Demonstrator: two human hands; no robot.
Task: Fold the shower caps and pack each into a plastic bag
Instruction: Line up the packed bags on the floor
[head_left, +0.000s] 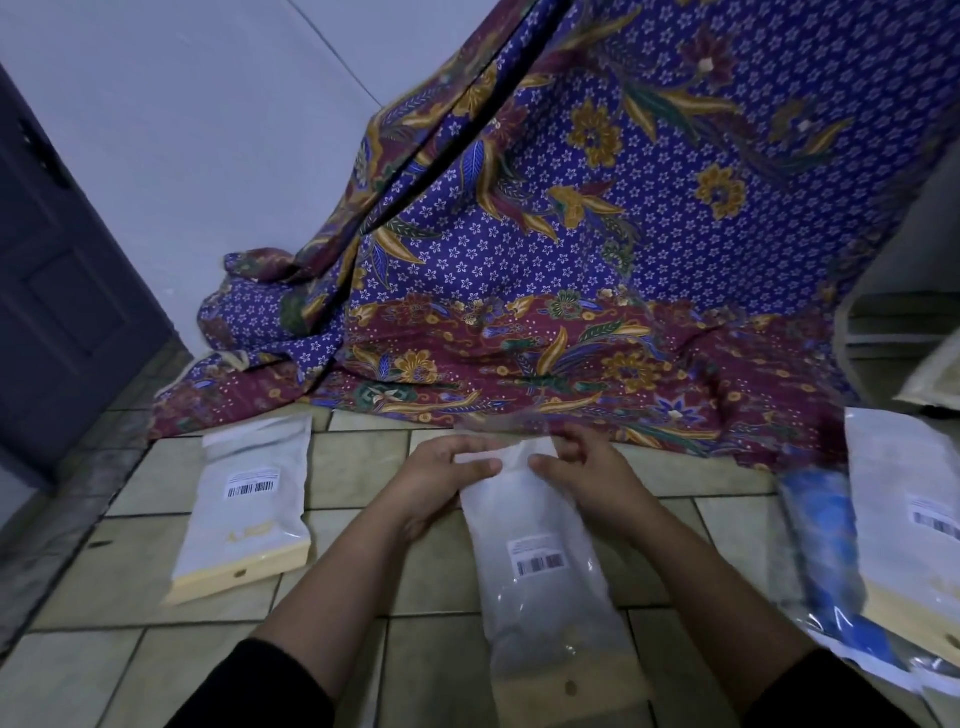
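Surface: floor of pale tiles with dark grout lines. Room: white wall behind, dark door at far left. A purple and maroon patterned cloth hangs down the wall and spills onto the tiles at the back.

Bag: centre of view, between the forearms. Its long axis runs near to far, with the far end leaning slightly left. The mouth end points away from the person, toward the cloth. A yellowish strip with a punched hole is at the near end. The barcode label faces up, about mid-length. White contents show in the far half and the near half looks clearer; cannot tell what the contents are.

Left hand: grips the bag's far end from the left, thumb on top.
Right hand: grips the same end from the right, thumb on top, fingers curled behind. The thumbs are near each other, not touching.

Around:
- Second bag lies flat to the left, label up, yellow strip nearest, well apart from the hands.
- Stack of bags lies at right.
- Blue item in clear plastic lies just beside the stack, between it and the bag.
- The cloth hem lies just beyond the fingers, and the bag's clear mouth flap overlaps it in view
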